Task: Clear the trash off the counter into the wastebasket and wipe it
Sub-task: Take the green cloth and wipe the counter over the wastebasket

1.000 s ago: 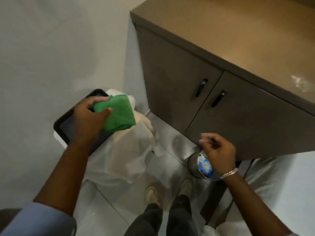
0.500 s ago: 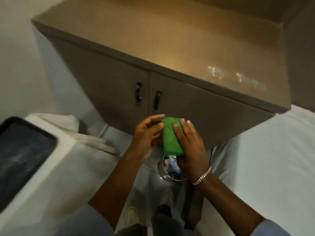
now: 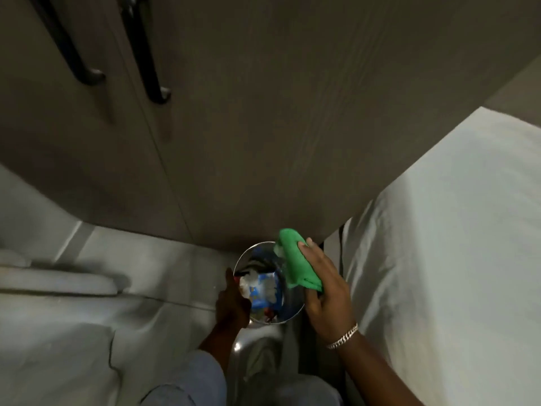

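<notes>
Right hand (image 3: 328, 291) grips green cloth (image 3: 297, 263) over wastebasket (image 3: 294, 310); trash lettering unreadable.

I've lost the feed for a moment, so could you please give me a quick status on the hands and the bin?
Right hand holds cloth. Left hand at bin rim, grip unclear. Trash in bin. Nothing blocking.

Left hand (image 3: 232, 301): bare, no rings or jewellery visible. Left forearm bare below a pale blue-grey sleeve (image 3: 190, 379), loose-fitting, pushed or rolled up toward the elbow, fabric plain without visible markings. Right hand (image 3: 326, 291): bare, fingers without rings. Right wrist carries a silver-coloured chain-link bracelet (image 3: 343, 336), flat curb-style links, sitting close to the wrist. Right forearm bare to the frame edge. No watch or gloves seen.
</notes>
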`<state>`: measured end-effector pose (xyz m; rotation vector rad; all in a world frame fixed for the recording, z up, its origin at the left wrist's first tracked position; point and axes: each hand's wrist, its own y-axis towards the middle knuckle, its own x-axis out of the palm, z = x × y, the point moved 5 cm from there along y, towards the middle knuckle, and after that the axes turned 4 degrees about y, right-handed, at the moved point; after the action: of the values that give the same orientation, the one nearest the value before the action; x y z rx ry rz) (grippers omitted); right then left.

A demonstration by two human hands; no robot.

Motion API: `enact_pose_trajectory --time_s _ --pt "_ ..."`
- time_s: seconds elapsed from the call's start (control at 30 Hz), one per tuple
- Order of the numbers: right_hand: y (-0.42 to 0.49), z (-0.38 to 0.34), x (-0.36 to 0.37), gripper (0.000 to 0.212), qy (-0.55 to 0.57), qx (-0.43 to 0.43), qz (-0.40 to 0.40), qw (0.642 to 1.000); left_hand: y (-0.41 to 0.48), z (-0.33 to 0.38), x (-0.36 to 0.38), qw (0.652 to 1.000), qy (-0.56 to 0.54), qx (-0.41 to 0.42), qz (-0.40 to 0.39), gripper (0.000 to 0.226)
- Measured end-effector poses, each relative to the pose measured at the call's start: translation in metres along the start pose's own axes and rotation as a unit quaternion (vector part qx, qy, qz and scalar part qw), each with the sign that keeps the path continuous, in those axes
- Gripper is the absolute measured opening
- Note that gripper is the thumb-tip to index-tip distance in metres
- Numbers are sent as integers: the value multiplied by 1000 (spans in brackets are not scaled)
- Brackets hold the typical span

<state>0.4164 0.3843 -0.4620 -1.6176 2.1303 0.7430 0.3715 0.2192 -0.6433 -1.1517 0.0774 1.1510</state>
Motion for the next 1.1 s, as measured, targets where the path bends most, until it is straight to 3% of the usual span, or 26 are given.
enact_pose_trajectory --time_s 0.2,0.33,0.43,0.53,0.63,0.7,0.87,1.0,1.1 --pt "27 -137 -82 67 54 -21 18 998 -100 54 -105 999 -10 39 24 62" --pt "57 -262 -163 45 52 -110 61 991 -205 96 -192 993 -62 101 22 54" --pt "108 -318 -226 64 -19 -165 106 980 -264 127 -243 992 -73 94 44 55" --pt "189 -319 -272 77 -81 -68 125 986 -296 159 -278 990 -110 74 41 49" --pt "232 -287 -269 66 -101 81 64 990 -313 185 -299 990 -108 81 44 53" --pt "240 -275 -245 63 -141 102 13 985 -323 201 -308 987 -122 99 32 43" --pt "292 -317 -191 59 -88 5 -165 982 -331 223 -312 984 -129 120 -22 36" --pt "299 -344 -170 57 -117 -93 -346 926 -333 231 -309 986 -80 145 -21 36" --pt "284 -325 -203 55 -137 -105 -358 918 -335 229 -309 983 -96 152 -29 34"
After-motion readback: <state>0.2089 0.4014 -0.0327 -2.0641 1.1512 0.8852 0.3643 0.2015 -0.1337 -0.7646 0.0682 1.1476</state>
